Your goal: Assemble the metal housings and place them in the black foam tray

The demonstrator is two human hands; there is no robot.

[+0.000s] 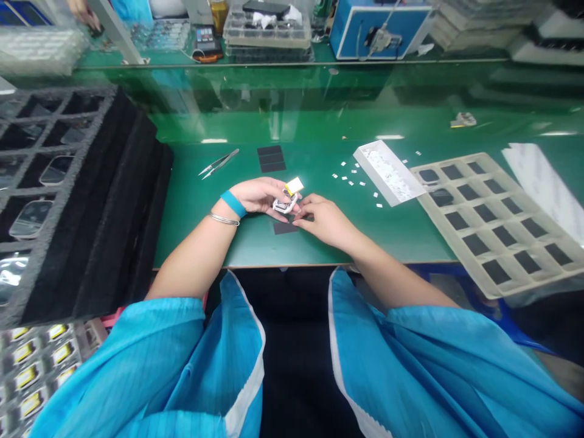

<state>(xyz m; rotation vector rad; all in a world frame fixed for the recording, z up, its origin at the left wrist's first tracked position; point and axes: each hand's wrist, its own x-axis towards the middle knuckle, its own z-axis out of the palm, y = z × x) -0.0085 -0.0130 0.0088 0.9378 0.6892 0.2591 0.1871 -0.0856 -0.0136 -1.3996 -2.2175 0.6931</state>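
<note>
My left hand [259, 192] is closed around a small white watch-like case [285, 205] with exposed inner parts. A yellow-and-white battery-like block [294, 185] sticks up at the case's top edge, by my left thumb. Close against the case's right side, my right hand [327, 220] has thumb and fingers bent together; anything between its fingertips is too small to make out. Under the hands lies a black sheet [285, 229], partly covered. Beyond them are a dark sheet of strips [271, 159] and metal tweezers [219, 163].
Right of the hands, a white box [365, 159] holds many small white pieces, with several loose pieces [351, 182] beside it. A beige compartment tray [460, 228] stands farther right. Stacked black foam trays [98, 201] rise at left. A blue machine [347, 30] sits on the back shelf.
</note>
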